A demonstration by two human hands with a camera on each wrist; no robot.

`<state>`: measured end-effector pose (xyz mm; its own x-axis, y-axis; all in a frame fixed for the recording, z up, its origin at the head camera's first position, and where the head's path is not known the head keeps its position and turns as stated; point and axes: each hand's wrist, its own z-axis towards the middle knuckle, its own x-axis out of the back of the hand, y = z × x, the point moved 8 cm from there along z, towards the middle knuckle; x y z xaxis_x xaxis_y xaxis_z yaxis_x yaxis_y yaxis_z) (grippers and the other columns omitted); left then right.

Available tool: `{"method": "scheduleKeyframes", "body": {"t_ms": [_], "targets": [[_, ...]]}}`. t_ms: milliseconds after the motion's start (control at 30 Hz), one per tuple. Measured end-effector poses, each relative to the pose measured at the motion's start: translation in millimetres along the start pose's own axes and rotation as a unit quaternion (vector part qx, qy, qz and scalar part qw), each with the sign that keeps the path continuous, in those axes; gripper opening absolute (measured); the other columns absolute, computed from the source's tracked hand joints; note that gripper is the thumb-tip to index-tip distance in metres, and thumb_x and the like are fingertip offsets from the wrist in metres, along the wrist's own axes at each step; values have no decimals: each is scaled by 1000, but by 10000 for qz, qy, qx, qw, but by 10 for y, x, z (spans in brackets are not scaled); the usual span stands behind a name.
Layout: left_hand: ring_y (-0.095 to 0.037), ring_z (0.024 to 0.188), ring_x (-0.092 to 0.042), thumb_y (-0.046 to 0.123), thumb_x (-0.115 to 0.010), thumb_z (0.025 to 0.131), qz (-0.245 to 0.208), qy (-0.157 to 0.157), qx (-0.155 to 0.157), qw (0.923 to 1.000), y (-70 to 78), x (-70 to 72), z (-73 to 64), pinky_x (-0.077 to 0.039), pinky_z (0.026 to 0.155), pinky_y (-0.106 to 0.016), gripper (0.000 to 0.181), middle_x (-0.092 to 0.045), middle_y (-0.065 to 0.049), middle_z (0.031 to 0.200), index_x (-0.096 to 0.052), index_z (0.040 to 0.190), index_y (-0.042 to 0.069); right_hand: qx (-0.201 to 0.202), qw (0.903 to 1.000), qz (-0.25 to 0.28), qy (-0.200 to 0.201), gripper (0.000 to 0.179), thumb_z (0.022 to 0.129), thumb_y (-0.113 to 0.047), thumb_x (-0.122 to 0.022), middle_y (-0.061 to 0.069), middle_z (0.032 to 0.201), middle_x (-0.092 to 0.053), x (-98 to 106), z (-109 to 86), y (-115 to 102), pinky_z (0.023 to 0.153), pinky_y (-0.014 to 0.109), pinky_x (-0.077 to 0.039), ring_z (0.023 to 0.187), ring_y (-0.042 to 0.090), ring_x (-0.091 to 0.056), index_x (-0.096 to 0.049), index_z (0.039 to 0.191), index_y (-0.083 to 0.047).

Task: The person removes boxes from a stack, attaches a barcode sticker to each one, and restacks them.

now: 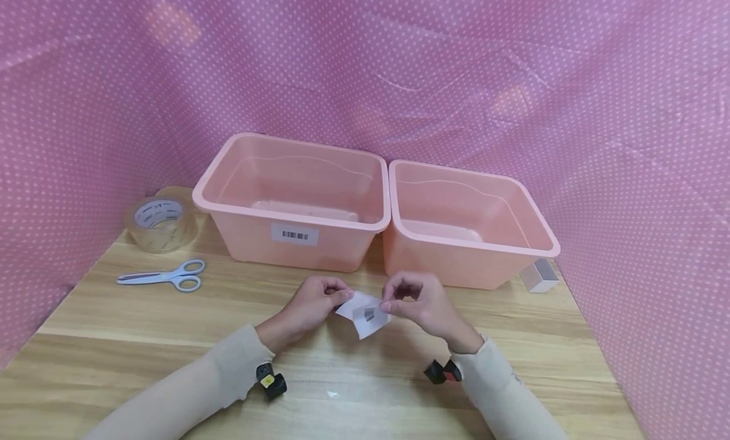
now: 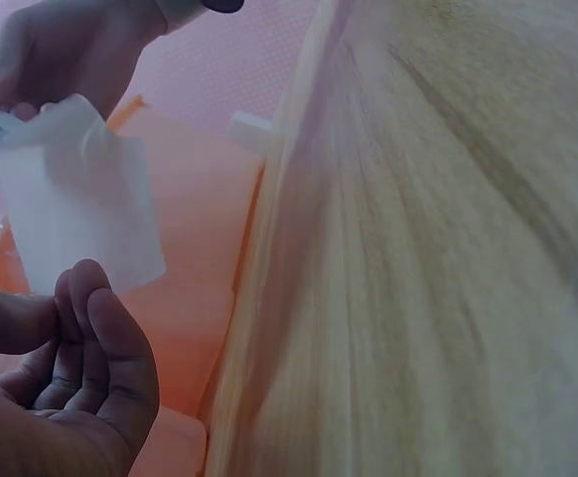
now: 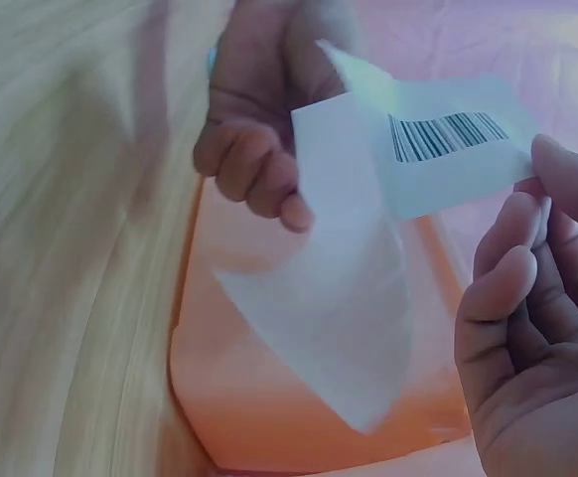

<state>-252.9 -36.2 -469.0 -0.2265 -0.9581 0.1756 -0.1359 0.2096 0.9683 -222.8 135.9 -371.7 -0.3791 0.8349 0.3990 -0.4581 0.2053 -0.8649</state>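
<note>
Above the table, in front of two pink bins, my left hand (image 1: 310, 304) pinches a corner of white backing paper (image 3: 339, 288) between thumb and fingers. My right hand (image 1: 422, 304) holds the end of a barcode label (image 3: 448, 139) between thumb and forefinger. In the right wrist view the label stands lifted away from the paper at the right hand's end and overlaps it at the other. The paper hangs bent below. From the left wrist, the plain side of the paper (image 2: 80, 209) shows between both hands.
The left pink bin (image 1: 291, 218) bears a barcode label (image 1: 294, 234) on its front; the right bin (image 1: 456, 256) stands beside it. Clear tape rolls (image 1: 162, 224) and blue-handled scissors (image 1: 165, 276) lie at left. A small white box (image 1: 538, 276) sits by the right bin.
</note>
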Motion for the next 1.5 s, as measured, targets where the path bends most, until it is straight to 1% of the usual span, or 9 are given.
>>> {"method": "scheduleKeyframes", "body": {"t_ms": [200,400,567,833,1000,1100,1233,1400,1500], "targets": [[-12,83,-60,8,-66,96,-74,41,40,10000,-16,4,9,-51,71,-22,12,-72,-8,95,-74,96,0,-120,9979,630,52,9,82,7,-72,-9,84,-67,75,-19,-27,65,22,-56,75,5,-61,-65,86,3],[-13,85,-61,9,-66,96,-3,-1,25,10000,-17,8,5,-52,72,-23,12,-73,-9,96,-74,95,1,-277,9941,1040,100,9,85,6,-70,-8,86,-67,122,-39,-57,68,20,-55,76,4,-61,-61,89,7],[-13,86,-61,9,-67,96,277,-70,-163,9995,-3,9,5,-52,74,-23,11,-74,-6,95,-75,94,3,-362,9916,1218,260,15,87,0,-71,-8,85,-67,167,-44,-49,67,18,-54,77,4,-61,-59,88,8],[-11,83,-61,11,-68,95,677,-183,-458,9965,29,-8,-22,-52,73,-25,10,-75,-3,91,-76,93,6,-436,9878,1416,490,15,85,-4,-75,-5,86,-66,204,-38,-12,67,19,-54,77,5,-61,-61,85,1],[-11,74,-62,10,-68,95,600,-451,-468,9961,45,-72,-44,-57,67,-27,11,-75,-6,89,-75,93,3,-400,9806,1820,612,12,84,-3,-74,-3,87,-65,212,-31,3,69,19,-55,78,6,-61,-63,85,-6],[-12,70,-62,9,-67,95,697,-667,-496,9941,55,-106,-67,-57,64,-27,10,-74,-7,87,-75,93,2,-361,9767,1997,700,12,85,0,-72,-3,87,-64,220,-26,12,69,20,-56,77,6,-61,-63,85,-8],[-13,70,-60,11,-68,94,1295,-982,-513,9854,54,-138,-105,-53,61,-25,10,-70,-3,80,-76,88,7,-413,9745,2058,788,12,86,4,-68,-4,85,-63,221,-19,28,67,21,-55,75,7,-59,-60,88,-5],[-14,72,-59,14,-69,92,2236,-1297,-635,9639,41,-170,-138,-49,62,-26,11,-69,3,76,-76,83,15,-460,9724,2104,899,11,87,1,-69,-2,86,-61,223,-10,66,66,21,-55,74,8,-59,-59,89,-1],[-14,76,-60,12,-69,90,2604,-1315,-762,9535,46,-173,-145,-50,66,-28,11,-70,5,79,-76,82,16,-444,9712,2144,940,11,87,-1,-70,-2,87,-62,222,-8,88,67,22,-57,75,9,-60,-59,89,-1]]}}
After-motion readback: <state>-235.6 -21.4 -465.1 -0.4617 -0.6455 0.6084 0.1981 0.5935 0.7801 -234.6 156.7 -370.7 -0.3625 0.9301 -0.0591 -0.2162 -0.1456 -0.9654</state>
